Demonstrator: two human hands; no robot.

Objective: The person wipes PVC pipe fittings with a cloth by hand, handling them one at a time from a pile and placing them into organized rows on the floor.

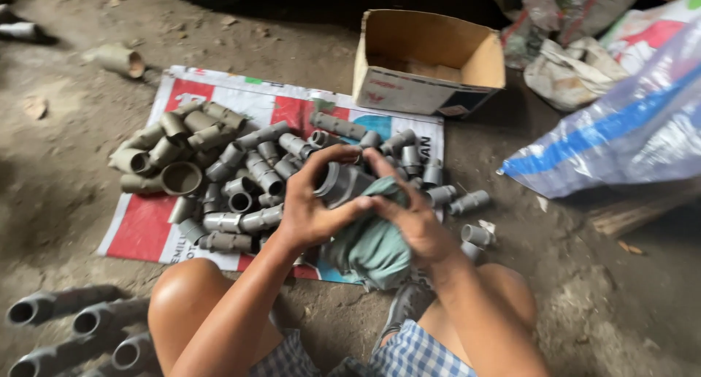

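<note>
My left hand [310, 202] grips a grey plastic pipe fitting [340, 183] held above the pile. My right hand [412, 216] presses a green-grey cloth [376, 245] against that fitting, the cloth hanging down between my knees. Both hands are closed around their loads and touch each other at the fingertips. Beneath and behind them lies a heap of grey pipe fittings [241, 176], spread over a red, white and blue printed sack [146, 223] on the dirt floor.
An open cardboard box [427, 63] stands behind the sack. A clear plastic bag with a blue stripe [621, 128] lies at right. Larger grey tee fittings [73, 326] sit at lower left. A loose tan pipe piece [120, 59] lies at upper left.
</note>
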